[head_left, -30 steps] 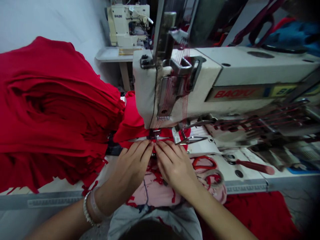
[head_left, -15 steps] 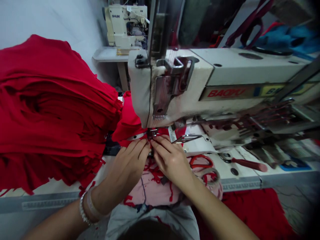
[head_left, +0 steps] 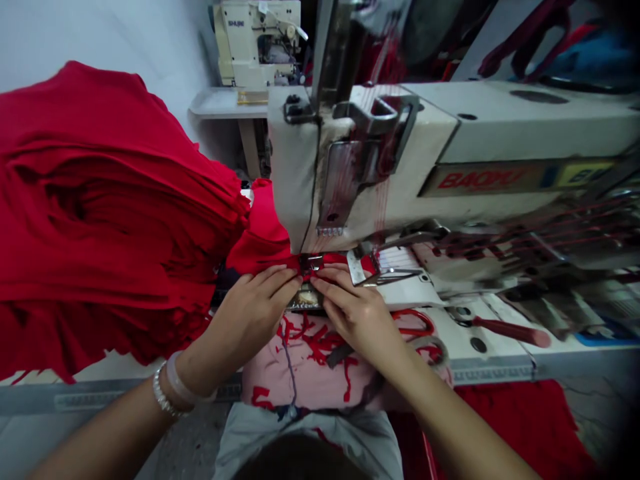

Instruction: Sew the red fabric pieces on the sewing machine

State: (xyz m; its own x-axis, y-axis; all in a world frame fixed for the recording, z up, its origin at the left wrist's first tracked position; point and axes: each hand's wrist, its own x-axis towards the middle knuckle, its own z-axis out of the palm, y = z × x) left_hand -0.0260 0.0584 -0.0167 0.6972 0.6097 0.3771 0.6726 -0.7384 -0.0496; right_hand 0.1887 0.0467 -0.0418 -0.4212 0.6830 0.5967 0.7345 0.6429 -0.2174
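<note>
Both hands are at the presser foot [head_left: 311,264] of a white sewing machine [head_left: 350,167] threaded with red. My left hand [head_left: 260,303] has its fingers closed together on red fabric [head_left: 265,230], just left of the foot. From the right, my right hand [head_left: 357,310] pinches the same fabric, its fingertips near the foot. Most of the edge between my fingers is hidden. Below the fingertips a dark plate with light lettering [head_left: 306,298] shows. Red scraps [head_left: 320,347] lie on a pink cloth [head_left: 270,367] before me.
A tall stack of red fabric pieces [head_left: 110,220] rises on the left. Right of my hand are orange-handled scissors [head_left: 417,323] and a red-handled tool [head_left: 510,330]. Red cloth [head_left: 520,420] lies below the table edge. Another sewing machine [head_left: 257,43] stands behind.
My hands have spread slightly apart, so the lettered plate between them now shows. The view has shifted a little, and the machine appears farther right.
</note>
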